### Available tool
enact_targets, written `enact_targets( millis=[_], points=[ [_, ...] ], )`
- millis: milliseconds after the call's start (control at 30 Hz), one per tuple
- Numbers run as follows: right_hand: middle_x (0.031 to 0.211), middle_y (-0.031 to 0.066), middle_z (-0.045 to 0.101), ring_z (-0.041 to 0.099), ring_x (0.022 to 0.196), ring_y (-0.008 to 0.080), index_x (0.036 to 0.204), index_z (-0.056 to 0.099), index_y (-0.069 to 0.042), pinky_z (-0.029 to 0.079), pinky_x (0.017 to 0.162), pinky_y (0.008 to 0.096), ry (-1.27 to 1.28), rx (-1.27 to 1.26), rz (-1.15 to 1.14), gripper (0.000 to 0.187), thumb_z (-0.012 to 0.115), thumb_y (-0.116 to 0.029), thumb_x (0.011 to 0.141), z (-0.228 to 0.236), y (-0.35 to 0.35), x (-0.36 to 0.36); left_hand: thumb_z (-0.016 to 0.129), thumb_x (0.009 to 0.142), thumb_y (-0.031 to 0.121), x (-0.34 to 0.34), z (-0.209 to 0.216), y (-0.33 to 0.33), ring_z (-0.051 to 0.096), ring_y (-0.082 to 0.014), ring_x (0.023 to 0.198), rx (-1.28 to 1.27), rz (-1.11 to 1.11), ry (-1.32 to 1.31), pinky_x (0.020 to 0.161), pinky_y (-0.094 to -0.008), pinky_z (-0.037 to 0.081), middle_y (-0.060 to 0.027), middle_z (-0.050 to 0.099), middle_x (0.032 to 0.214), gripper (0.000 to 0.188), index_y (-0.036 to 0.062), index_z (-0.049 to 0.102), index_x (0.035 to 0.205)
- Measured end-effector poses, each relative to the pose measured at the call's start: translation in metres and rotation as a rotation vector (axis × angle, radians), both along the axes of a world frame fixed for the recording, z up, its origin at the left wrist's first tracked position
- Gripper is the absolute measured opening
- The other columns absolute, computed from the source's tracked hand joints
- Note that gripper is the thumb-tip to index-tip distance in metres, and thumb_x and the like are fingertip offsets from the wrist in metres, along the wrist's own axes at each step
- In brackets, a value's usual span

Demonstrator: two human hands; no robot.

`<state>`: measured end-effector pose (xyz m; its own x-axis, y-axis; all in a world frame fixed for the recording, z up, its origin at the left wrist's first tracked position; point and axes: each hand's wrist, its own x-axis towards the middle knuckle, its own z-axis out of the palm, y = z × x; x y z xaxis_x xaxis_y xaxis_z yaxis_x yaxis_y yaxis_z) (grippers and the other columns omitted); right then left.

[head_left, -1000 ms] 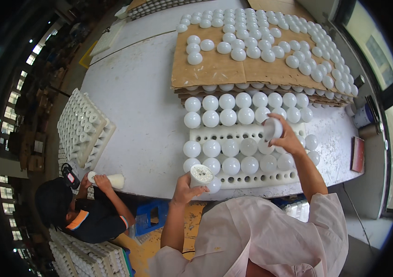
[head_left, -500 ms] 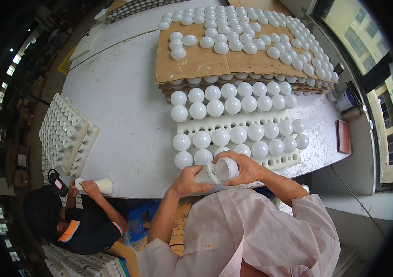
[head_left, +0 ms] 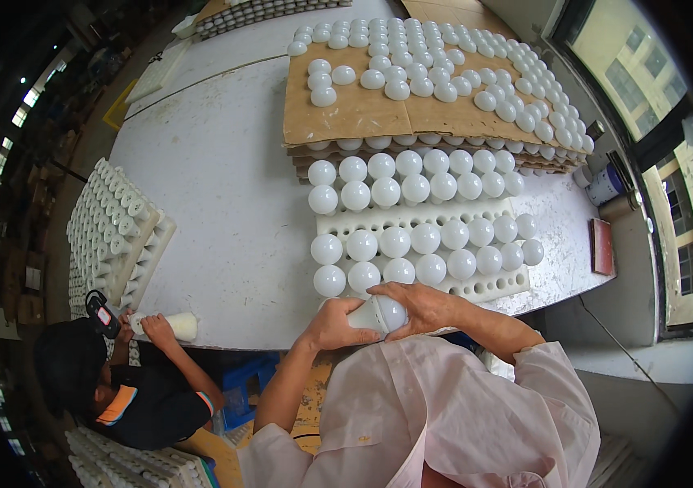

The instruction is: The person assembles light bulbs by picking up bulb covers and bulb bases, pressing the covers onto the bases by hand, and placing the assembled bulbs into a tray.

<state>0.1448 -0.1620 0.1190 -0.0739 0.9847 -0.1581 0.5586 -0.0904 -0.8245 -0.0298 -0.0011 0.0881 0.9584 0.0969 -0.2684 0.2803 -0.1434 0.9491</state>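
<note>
Just above the table's front edge, my left hand (head_left: 331, 325) is closed around the white tapered base (head_left: 364, 316) of a light bulb. My right hand (head_left: 424, 309) grips the round white bulb cover (head_left: 393, 311), its fingers curled over the far side. Cover and base meet rim to rim, tilted sideways; whether they are locked together I cannot tell. Directly beyond my hands, a white foam tray (head_left: 489, 285) holds rows of bulbs with round white tops (head_left: 395, 242), and several of its holes show bare.
Behind the tray, cardboard sheets (head_left: 338, 122) are stacked with many white covers on top. On the left stand foam trays (head_left: 166, 236) of bulb bases. A co-worker (head_left: 131, 407) handles a white cylindrical piece (head_left: 183, 327) there. A red box (head_left: 602, 246) lies near the window.
The cover, tilted apart from the base before, now sits against its rim. My hands have come closer together and slightly lower. The view has shifted a little.
</note>
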Motion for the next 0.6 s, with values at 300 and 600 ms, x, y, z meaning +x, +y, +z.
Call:
enact_targets(
  millis=[300, 600],
  points=[
    [0.114, 0.0204, 0.051, 0.059, 0.095, 0.0415, 0.135, 0.034, -0.006, 0.050, 0.082, 0.0469, -0.030, 0.170, -0.042, 0.083, 0.080, -0.021, 0.068, -0.010, -0.007, -0.010, 0.074, 0.074, 0.047, 0.011, -0.001, -0.011, 0.066, -0.0223, 0.078, 0.211, 0.003, 0.042, 0.071, -0.0340, 0.051, -0.0144, 0.068, 0.082, 0.058, -0.0049, 0.065, 0.099],
    [0.118, 0.0142, 0.052, 0.052, 0.107, 0.0321, 0.126, 0.048, -0.005, 0.047, 0.086, 0.0420, 0.057, 0.625, -0.174, 0.076, 0.081, -0.008, 0.058, -0.034, -0.006, -0.019, 0.071, 0.075, 0.043, 0.020, 0.006, -0.018, 0.065, -0.0182, 0.064, 0.040, 0.033, 0.065, 0.059, -0.0300, 0.052, -0.0136, 0.068, 0.080, 0.054, -0.0067, 0.065, 0.095]
  ],
)
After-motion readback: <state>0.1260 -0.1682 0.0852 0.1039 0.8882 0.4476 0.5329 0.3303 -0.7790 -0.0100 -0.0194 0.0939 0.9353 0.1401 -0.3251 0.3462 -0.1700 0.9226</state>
